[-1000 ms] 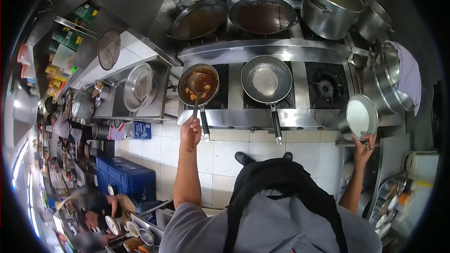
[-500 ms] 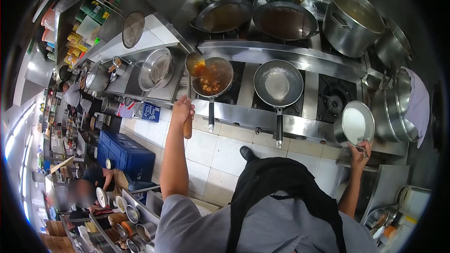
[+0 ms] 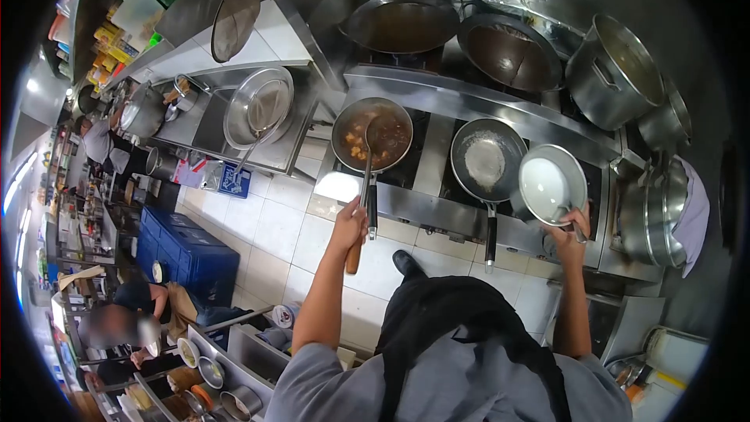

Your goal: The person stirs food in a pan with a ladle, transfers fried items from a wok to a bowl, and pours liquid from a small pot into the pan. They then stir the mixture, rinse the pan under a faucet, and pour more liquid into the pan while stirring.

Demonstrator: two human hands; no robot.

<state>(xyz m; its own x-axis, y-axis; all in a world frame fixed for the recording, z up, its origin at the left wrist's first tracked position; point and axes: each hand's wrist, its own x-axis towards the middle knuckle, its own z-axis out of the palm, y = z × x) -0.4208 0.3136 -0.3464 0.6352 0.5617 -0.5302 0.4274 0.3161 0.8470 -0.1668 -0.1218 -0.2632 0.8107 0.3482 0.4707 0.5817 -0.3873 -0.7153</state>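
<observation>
My left hand (image 3: 349, 225) is closed round the wooden-handled ladle (image 3: 383, 133). The ladle's bowl rests down in a frying pan (image 3: 339, 148) of reddish-brown sauce with chunks. My right hand (image 3: 571, 236) grips a metal saucepan (image 3: 573, 160) at its handle, with white liquid inside. That saucepan is held above the stove and overlaps the right edge of a second frying pan (image 3: 513, 141), which has a pale white layer on its bottom. Both frying pans sit on burners, black handles pointing toward me.
Two woks (image 3: 403, 27) and a tall stockpot (image 3: 615, 70) stand along the back. A steel bowl with a strainer (image 3: 266, 105) sits on the left counter. Stacked pots (image 3: 652, 203) with a cloth are at right. Blue crates (image 3: 187, 254) and a person (image 3: 141, 297) are at left.
The ladle has gone from above the left pan's rim down into its sauce. My right hand has brought the saucepan leftward, close to the second frying pan. The view has shifted.
</observation>
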